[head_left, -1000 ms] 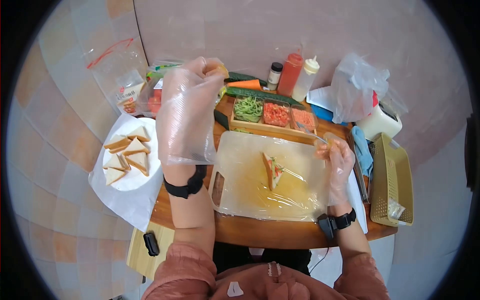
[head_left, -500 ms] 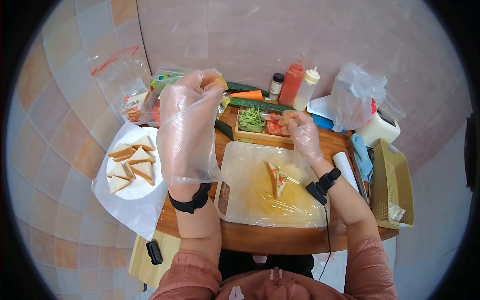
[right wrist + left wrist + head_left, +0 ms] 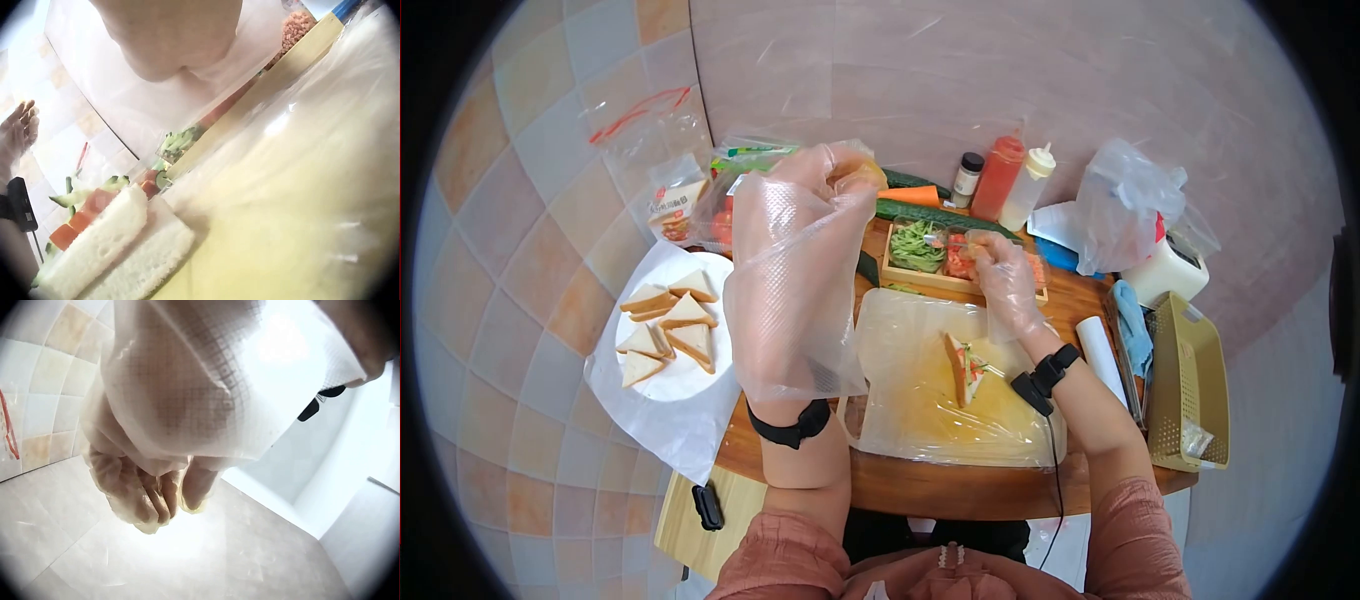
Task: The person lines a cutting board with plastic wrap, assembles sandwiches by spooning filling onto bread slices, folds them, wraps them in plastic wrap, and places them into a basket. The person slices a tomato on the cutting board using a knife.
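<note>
My right hand (image 3: 1005,275), in a clear plastic glove, is over the tray of boxes, fingertips bent together beside the diced tomato (image 3: 958,262). It pinches a slim metal utensil, mostly hidden by the fingers. The left hand (image 3: 830,195), also in a loose clear glove, is raised at the left of the board; its fingers (image 3: 150,506) hang loosely curled with nothing in them. A triangular sandwich (image 3: 963,370) with tomato and cucumber in it lies on the film-covered cutting board (image 3: 900,400). In the right wrist view, tomato cubes (image 3: 81,220) show beside its white bread (image 3: 140,250).
Several bread triangles (image 3: 688,312) sit on a white plate (image 3: 670,385) at the left. Shredded cucumber (image 3: 917,246) fills the tray's left box. Behind stand a red squeeze bottle (image 3: 998,178) and a pale one (image 3: 1027,188). A tan basket (image 3: 1190,400) is at the right.
My right hand has moved from the board's right side up and left to the boxes, carrying the metal utensil. The left hand stays raised. The sandwich remains on the board.
</note>
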{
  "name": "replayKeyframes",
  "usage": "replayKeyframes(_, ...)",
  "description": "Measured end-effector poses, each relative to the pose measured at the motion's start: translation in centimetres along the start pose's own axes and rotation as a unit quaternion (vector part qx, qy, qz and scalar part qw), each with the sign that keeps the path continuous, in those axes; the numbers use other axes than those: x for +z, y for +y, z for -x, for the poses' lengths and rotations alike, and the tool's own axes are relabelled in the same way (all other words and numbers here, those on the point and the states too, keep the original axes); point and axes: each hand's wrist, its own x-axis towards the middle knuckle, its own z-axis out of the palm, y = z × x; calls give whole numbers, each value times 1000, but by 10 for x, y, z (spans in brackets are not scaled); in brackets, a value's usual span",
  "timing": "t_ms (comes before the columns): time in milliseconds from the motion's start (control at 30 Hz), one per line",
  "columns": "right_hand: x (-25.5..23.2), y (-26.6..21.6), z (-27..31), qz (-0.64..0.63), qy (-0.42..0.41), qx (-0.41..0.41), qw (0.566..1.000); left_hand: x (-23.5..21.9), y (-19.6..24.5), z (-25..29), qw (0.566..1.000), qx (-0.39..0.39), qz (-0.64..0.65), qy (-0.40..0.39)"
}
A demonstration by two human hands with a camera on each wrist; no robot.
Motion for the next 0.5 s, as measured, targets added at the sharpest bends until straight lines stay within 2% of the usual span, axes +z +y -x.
replayKeyframes(33,2,-1,0,0,2,-7,1000,-1,-1,0,1000,-1,0,1)
replayKeyframes(100,5,-5,1,1,2,-14,1000,-4,-2,1,997,52,-65,6)
replayKeyframes(233,9,-12,2,-37,11,37,999,-5,-2,7,995,47,-86,24)
replayKeyframes(300,11,-17,2,-59,14,60,996,-6,1,10,998,9,-63,24)
replayKeyframes(333,11,-20,3,-95,15,84,992,-6,0,10,998,8,-63,24)
replayKeyframes(400,11,-21,3,-130,16,109,985,-5,-3,9,996,66,-56,29)
replayKeyframes(500,9,-14,2,-162,15,124,979,-7,6,9,998,39,-40,0)
